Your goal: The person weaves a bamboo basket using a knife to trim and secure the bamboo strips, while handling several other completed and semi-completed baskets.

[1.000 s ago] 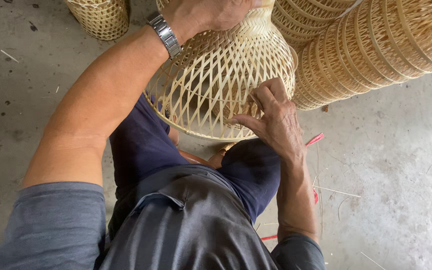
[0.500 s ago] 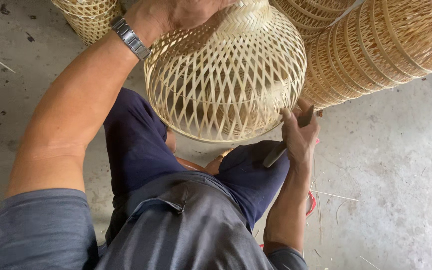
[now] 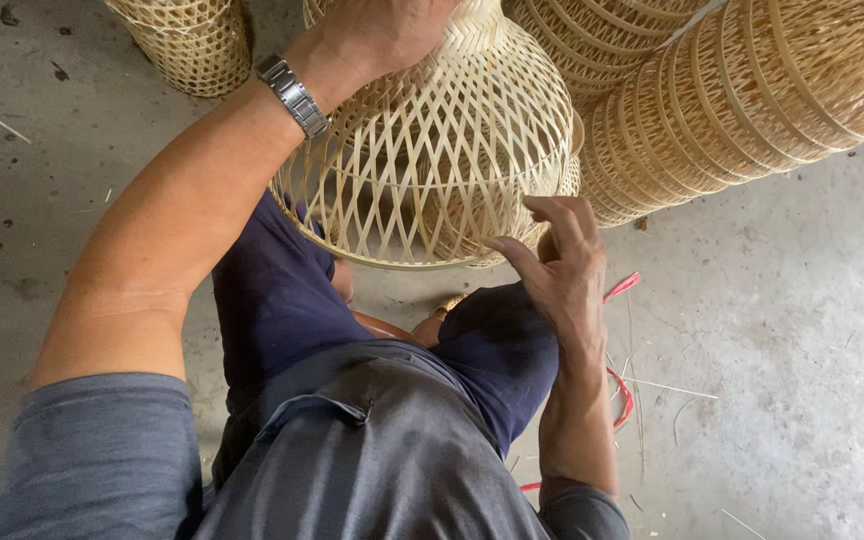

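Observation:
A pale woven bamboo lampshade-like basket (image 3: pixel 442 150) with an open lattice rests over my knees, its wide rim facing me. My left hand (image 3: pixel 377 35), with a metal wristwatch on the wrist, grips the basket's narrow top. My right hand (image 3: pixel 552 265) is at the lower right rim, fingers spread and curled, thumb touching the rim edge; it holds nothing I can see.
Stacks of similar bamboo baskets (image 3: pixel 752 100) lie on their sides at the upper right. Another small woven basket (image 3: pixel 187 40) stands at the upper left. Red strips (image 3: pixel 620 385) and bamboo slivers litter the grey concrete floor (image 3: pixel 802 380).
The basket has been turned and tilted over my knees. My right hand dropped away from the rim, then came back up to its lower right edge.

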